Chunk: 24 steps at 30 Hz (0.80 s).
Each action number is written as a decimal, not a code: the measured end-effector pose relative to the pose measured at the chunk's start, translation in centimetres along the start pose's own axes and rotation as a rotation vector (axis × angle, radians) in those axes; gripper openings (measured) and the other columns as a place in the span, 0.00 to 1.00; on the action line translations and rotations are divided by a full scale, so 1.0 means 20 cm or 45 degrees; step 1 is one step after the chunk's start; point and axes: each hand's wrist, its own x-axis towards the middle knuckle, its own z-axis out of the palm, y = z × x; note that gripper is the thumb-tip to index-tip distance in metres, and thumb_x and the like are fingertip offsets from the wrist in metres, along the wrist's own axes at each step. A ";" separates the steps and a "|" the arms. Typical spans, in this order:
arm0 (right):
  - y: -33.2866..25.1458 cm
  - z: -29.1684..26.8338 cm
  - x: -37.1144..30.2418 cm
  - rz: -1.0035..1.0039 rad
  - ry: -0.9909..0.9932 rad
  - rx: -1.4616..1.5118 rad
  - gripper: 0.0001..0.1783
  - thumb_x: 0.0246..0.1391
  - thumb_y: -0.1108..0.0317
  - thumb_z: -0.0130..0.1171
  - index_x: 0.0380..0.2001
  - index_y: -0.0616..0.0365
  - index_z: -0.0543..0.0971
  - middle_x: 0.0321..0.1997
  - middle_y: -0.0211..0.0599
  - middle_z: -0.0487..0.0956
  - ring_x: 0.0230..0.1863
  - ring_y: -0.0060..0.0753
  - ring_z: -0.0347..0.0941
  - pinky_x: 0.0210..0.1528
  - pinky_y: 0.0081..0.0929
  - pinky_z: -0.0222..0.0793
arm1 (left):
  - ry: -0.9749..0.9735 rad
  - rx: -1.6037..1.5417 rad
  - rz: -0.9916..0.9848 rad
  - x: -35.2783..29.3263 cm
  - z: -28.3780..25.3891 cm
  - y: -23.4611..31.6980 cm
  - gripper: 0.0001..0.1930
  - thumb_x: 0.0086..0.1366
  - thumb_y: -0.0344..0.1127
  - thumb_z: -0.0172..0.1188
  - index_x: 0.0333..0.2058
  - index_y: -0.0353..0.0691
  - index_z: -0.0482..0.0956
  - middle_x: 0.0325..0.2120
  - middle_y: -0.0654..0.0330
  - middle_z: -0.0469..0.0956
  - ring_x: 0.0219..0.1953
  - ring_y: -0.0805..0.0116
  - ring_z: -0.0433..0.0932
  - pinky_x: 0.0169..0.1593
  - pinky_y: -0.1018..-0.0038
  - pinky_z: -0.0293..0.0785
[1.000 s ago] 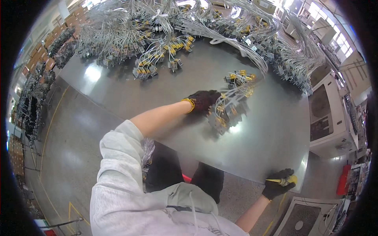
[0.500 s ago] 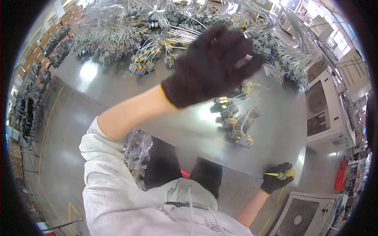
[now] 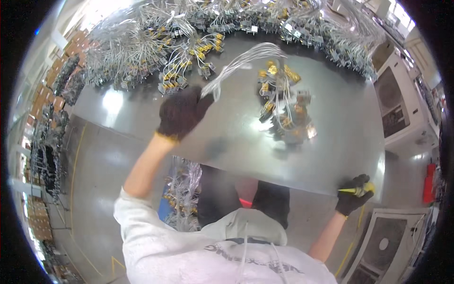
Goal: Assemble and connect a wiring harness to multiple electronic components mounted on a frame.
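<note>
My left hand (image 3: pixel 182 113), in a dark glove with a yellow cuff, is closed around one end of a bundle of white wires (image 3: pixel 241 57) above the left part of the metal table. The wires arch to the right, down to a cluster of small black-and-yellow connectors (image 3: pixel 283 104); some of these are smeared by motion. Near the table's right front corner, my gloved right hand (image 3: pixel 351 199) is closed around a yellow tool with a long pointed tip (image 3: pixel 363 190). The tip points left. The tool's exact kind cannot be made out.
Heaps of white wire harnesses (image 3: pixel 137 52) with connectors line the table's (image 3: pixel 222 137) far side. More harnesses (image 3: pixel 184 194) sit below its front edge, by my legs. White machine units with fans (image 3: pixel 397 99) stand at the right, near a red box (image 3: pixel 429 184).
My left hand has swung from the middle of the table to the left, drawing the wire bundle across. My right hand still holds the yellow tool. The whole view has shifted slightly.
</note>
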 end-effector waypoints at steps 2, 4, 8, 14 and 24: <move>-0.02 -0.04 -0.03 -0.009 0.076 0.126 0.34 0.49 0.58 0.72 0.56 0.60 0.71 0.52 0.34 0.76 0.51 0.31 0.75 0.61 0.33 0.71 | -0.448 -0.357 -0.314 -0.18 -0.08 0.11 0.17 0.67 0.53 0.56 0.38 0.44 0.77 0.18 0.53 0.77 0.22 0.48 0.79 0.30 0.55 0.75; 0.01 0.01 -0.02 -0.322 0.394 0.029 0.35 0.47 0.57 0.73 0.56 0.60 0.73 0.56 0.34 0.77 0.58 0.34 0.74 0.64 0.34 0.69 | -0.843 -0.785 -0.766 -0.34 -0.13 0.23 0.16 0.68 0.49 0.56 0.43 0.42 0.77 0.26 0.50 0.79 0.30 0.52 0.81 0.37 0.60 0.76; 0.10 0.05 -0.01 -0.284 0.380 0.097 0.36 0.44 0.54 0.73 0.53 0.63 0.75 0.57 0.40 0.78 0.60 0.40 0.73 0.67 0.40 0.66 | -0.566 -1.158 -0.285 -0.87 0.14 0.42 0.16 0.69 0.38 0.58 0.51 0.36 0.74 0.38 0.63 0.82 0.38 0.69 0.80 0.46 0.72 0.75; 0.17 0.02 -0.01 -0.117 0.167 -0.039 0.34 0.43 0.56 0.70 0.52 0.63 0.74 0.51 0.37 0.78 0.54 0.37 0.74 0.61 0.37 0.68 | -0.740 -0.950 -0.408 -1.21 0.48 0.81 0.17 0.70 0.40 0.56 0.52 0.38 0.75 0.46 0.57 0.78 0.47 0.63 0.76 0.54 0.70 0.71; 0.31 0.14 0.03 0.077 0.420 0.018 0.12 0.52 0.72 0.56 0.41 0.57 0.73 0.37 0.27 0.73 0.44 0.24 0.70 0.58 0.31 0.68 | -0.774 -1.193 -0.609 -1.61 1.25 0.83 0.19 0.71 0.43 0.50 0.54 0.38 0.74 0.54 0.49 0.75 0.58 0.53 0.70 0.63 0.59 0.61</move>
